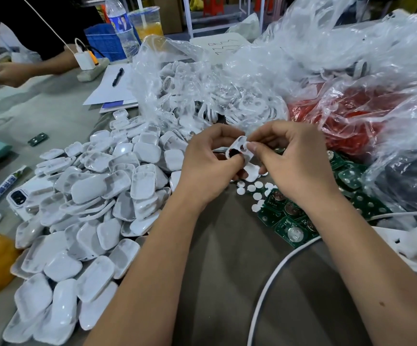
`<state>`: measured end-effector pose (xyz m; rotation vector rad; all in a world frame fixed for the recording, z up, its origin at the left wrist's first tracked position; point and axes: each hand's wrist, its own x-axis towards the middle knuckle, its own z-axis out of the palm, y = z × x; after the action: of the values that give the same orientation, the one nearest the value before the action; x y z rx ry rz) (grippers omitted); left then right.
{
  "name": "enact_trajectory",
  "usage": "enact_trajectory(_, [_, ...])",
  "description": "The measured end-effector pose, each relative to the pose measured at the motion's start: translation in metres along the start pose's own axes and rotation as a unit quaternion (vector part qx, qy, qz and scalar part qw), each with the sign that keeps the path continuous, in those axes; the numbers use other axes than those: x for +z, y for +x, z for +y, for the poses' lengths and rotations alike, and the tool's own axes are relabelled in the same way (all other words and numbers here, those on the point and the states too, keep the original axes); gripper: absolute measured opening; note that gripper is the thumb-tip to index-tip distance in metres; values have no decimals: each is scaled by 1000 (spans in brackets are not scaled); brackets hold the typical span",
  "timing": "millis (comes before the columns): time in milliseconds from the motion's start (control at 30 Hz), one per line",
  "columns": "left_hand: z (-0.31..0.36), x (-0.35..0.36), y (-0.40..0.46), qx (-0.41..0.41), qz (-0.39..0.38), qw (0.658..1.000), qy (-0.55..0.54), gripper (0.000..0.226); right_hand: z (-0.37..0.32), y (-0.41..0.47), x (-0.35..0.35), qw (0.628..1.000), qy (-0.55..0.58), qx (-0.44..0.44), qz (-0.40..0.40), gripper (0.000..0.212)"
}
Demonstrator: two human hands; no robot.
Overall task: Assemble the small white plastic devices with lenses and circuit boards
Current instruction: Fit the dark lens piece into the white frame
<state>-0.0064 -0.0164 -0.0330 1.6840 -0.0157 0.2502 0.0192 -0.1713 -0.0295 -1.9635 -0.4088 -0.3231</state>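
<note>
My left hand [210, 161] grips a small white plastic shell [239, 151] with two round openings; a dark red lens shows in the lower one. My right hand [287, 161] pinches the shell's upper right edge with thumb and forefinger. A second white shell piece [251, 172] sticks out below, between both hands. Small white round discs [252, 189] lie scattered on the table under my hands. Green circuit boards [289, 221] with button cells lie in a heap to the right. A large pile of white shell halves [97, 201] fills the left of the table.
Clear bags hold white front frames [202, 96] and red parts [352, 116] at the back. A white cable [272, 278] curves across the grey table. Another person's hand [5, 73], a power strip [92, 68], bottle [122, 26], notepad with pen [112, 86] and marker [0, 191] sit left.
</note>
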Motion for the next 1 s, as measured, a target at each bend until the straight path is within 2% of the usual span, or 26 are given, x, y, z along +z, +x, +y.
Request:
enact_trajectory(200, [-1,5,0,12,1,1000,-4,28,0,3,1,998,-66,-3,1,10])
enact_trajectory(600, [-2,4,0,15,5,1000,-4,28,2,3,3,999,-39,13,-7,7])
enact_trajectory(1000, [-3,5,0,29,8,999,22,31,-2,-1,5,998,-55,8,27,8])
